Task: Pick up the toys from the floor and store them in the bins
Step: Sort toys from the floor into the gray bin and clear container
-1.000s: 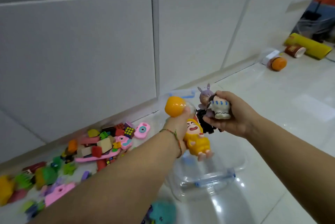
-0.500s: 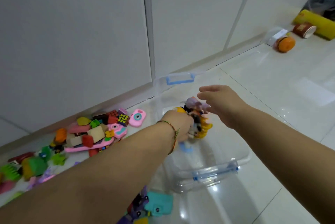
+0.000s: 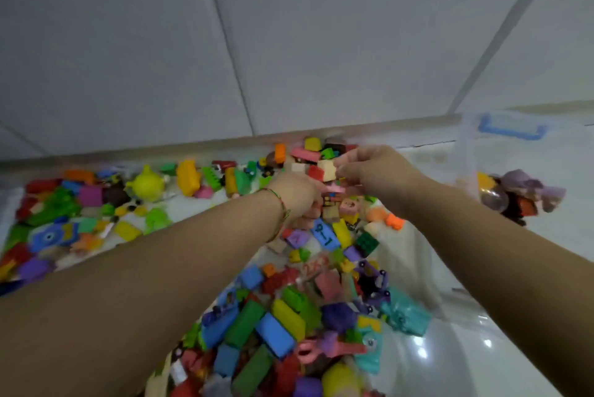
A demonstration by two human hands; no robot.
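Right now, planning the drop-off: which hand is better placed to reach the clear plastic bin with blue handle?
Right: the right hand is nearer the clear plastic bin, its fingers seemingly pinching a cream square block; the left hand sits farther.

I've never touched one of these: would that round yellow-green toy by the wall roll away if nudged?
Probably it would wobble rather than roll: the round yellow-green toy has nubs sticking out of its top and sides. Blocks crowd it closely, so it would likely stop short. It looks like hollow plastic, so it is probably light for its size.
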